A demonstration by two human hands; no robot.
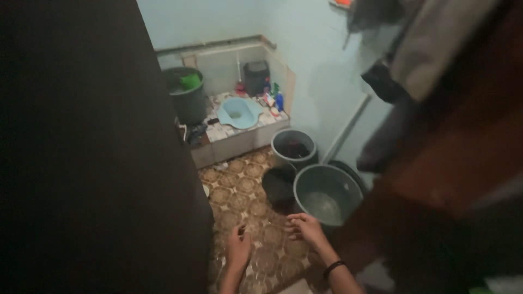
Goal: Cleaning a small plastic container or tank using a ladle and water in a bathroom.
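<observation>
- Left hand (238, 247) is held low over the patterned floor (245, 190), fingers loosely curled, nothing gripped
- Right hand (305, 227), black band on the wrist, is spread and empty just beside the grey basin (328, 194)
- Basin is seen round, nearly empty
- Smaller bucket (294, 147) stands behind
- Coloured bottles (275, 100) are clustered by the blue squat pan (238, 112)

left hand (238, 248) lowered, right hand (306, 227) fingers spread

A home bathroom: a blue squat toilet (238, 112) at twelve o'clock, pale walls, buckets (295, 147) on patterned floor tiles (239, 190).
</observation>
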